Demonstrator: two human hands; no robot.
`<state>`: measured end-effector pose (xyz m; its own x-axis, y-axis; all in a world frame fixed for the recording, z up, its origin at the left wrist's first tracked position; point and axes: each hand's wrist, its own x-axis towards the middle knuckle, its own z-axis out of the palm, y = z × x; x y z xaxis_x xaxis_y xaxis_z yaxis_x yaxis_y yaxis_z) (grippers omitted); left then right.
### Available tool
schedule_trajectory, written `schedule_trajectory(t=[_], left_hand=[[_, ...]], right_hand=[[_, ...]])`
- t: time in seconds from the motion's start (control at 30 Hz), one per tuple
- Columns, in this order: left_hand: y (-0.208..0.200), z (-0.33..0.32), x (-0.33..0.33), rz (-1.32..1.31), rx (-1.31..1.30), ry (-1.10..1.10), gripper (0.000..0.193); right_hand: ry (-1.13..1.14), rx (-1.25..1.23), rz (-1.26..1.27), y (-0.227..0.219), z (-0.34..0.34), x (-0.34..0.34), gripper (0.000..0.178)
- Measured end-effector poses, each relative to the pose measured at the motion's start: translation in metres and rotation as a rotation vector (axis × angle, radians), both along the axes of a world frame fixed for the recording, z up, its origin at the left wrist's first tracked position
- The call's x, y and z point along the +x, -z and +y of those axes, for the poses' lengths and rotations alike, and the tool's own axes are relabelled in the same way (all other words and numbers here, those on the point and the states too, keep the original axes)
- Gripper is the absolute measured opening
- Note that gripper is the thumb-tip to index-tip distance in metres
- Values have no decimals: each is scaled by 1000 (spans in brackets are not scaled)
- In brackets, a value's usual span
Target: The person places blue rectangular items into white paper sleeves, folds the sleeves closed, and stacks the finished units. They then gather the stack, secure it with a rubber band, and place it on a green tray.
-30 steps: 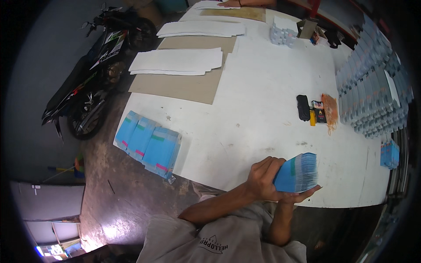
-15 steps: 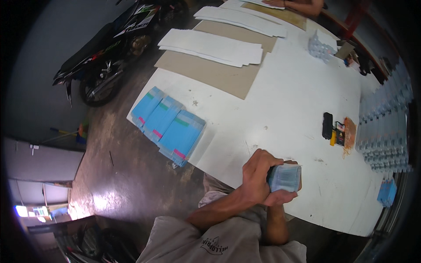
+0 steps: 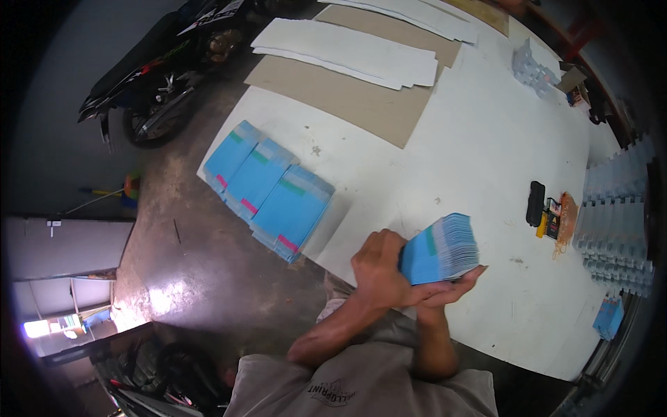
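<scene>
Blue flat-folded cartons [image 3: 445,248], gathered into one thick bundle, sit low and just right of centre in the frame, held above the near edge of the white desk [image 3: 472,146]. Going from the left, we first see a parked motorcycle [image 3: 160,76] at the upper left, standing on the concrete floor clear of the work. Next come three blue stacks [image 3: 267,187] laid side by side on the desk's left corner, overlapping slightly and partly jutting past the edge, seemingly so they stay within easy reach. Our left hand [image 3: 379,271] wraps over the bundle's near end, its grip pressed tight on the cartons so the sheets stay squared. Our right hand [image 3: 451,288] cups the bundle from below, fingers closed against its underside to carry the weight. Above, brown cardboard [image 3: 361,104] carries long white sheets [image 3: 347,52], laid flat and apart from the blue stock. Further right lies a small black object [image 3: 536,203] beside a heap of orange rubber bands [image 3: 566,219]. Rows of pale blue cartons [image 3: 615,215] line the right edge.
</scene>
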<state>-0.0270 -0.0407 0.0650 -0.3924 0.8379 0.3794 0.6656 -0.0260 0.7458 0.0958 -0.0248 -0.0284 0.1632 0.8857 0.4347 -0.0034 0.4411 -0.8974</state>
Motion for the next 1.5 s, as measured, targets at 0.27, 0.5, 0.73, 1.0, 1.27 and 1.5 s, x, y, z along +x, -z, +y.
schedule_trajectory(t=[0.27,0.5,0.73,1.0,1.27,1.5], left_hand=[[-32,-8,-26,58,-184,61,87],[-2,-29,-65,350,-419,-214,89],[5,-32,-56,434,-603,-204,109],[18,-35,-67,485,-583,-256,110],[-9,-32,-62,382,-508,-191,110],[11,-39,-2,-242,-184,159,90]], right_hand=[[-362,-303,256,-5,13,-22,92],[-529,-355,-401,-66,104,-18,56],[-385,313,-1160,-37,205,-90,81],[-421,204,-1370,-17,188,-49,91],[-390,134,-1363,-28,125,22,96],[-468,10,-1331,-56,72,58,74]])
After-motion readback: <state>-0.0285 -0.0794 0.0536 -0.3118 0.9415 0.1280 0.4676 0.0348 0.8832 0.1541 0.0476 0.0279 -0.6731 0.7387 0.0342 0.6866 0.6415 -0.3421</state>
